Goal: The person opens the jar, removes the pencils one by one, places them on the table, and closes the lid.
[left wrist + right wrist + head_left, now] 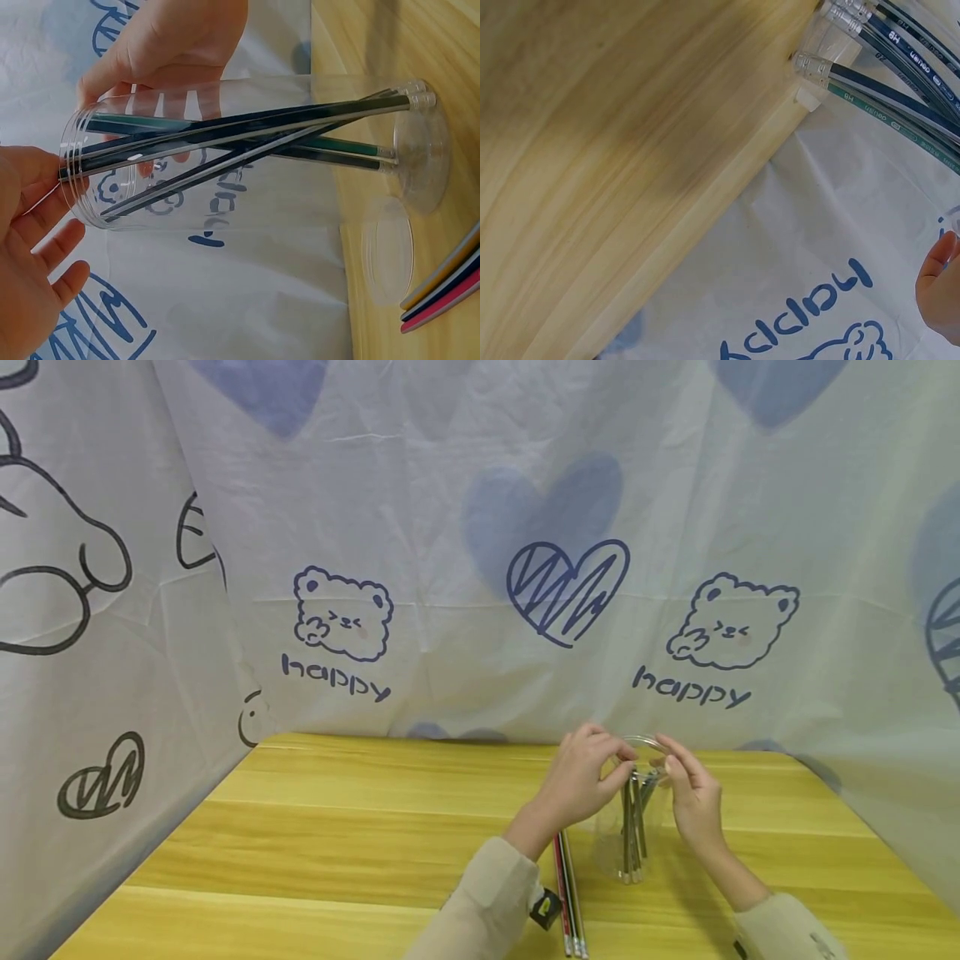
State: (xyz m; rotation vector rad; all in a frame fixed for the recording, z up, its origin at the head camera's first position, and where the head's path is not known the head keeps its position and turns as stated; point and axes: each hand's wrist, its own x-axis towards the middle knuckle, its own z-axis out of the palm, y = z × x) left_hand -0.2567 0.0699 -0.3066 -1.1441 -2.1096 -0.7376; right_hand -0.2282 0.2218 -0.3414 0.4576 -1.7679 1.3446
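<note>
A tall clear plastic jar (300, 214) stands upright on the table with several dark and green pencils (300, 116) leaning inside it. My right hand (696, 797) grips the jar near its rim from the right; in the left wrist view that hand (172, 45) shows its fingers through the plastic. At the mouth, my left hand (581, 772) pinches the upper end of a dark pencil; the left wrist view shows these fingers (45, 225) at the rim. The right wrist view catches the pencils' eraser ends (817, 67) and part of a hand at the edge.
Beside the jar's base lies a clear round lid (388, 251). A few loose pencils (570, 893), red, dark and gold, lie on the wood-grain table (337, 843) by my left sleeve. A patterned white cloth (450, 527) hangs behind the table and along its left side.
</note>
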